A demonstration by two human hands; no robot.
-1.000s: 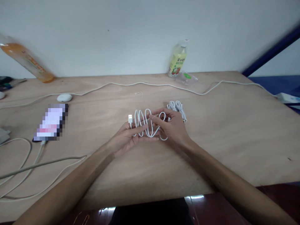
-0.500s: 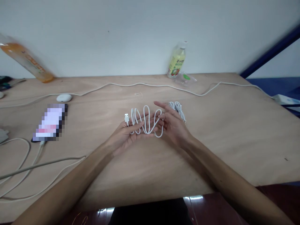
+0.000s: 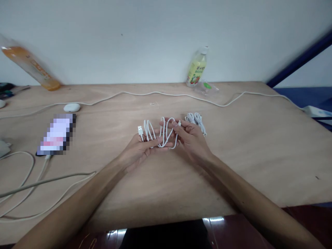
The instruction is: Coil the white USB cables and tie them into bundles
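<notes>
A white USB cable [image 3: 163, 133] lies in several loose loops across the fingers of my left hand [image 3: 138, 150]. My left thumb presses on the loops, and the USB-A plug [image 3: 140, 130] sticks up at their left end. My right hand [image 3: 193, 138] pinches the cable's other end between thumb and finger, with a small white connector [image 3: 179, 123] showing above the thumb. Just behind the right hand, a bundled pale cable [image 3: 198, 121] lies on the table, partly hidden by that hand.
A phone [image 3: 55, 135] with a plugged-in cable and a white earbud case [image 3: 72, 107] lie at the left. Along the wall stand an orange drink bottle [image 3: 29, 65] and a yellow-green bottle [image 3: 197, 71]. A long white cord [image 3: 155, 92] crosses the table's back, near tiny scraps [image 3: 154, 104].
My right fingers have closed on the cable's end, where they were spread before. The right-hand loops have shifted slightly left and drawn closer together. My left hand stays almost where it was.
</notes>
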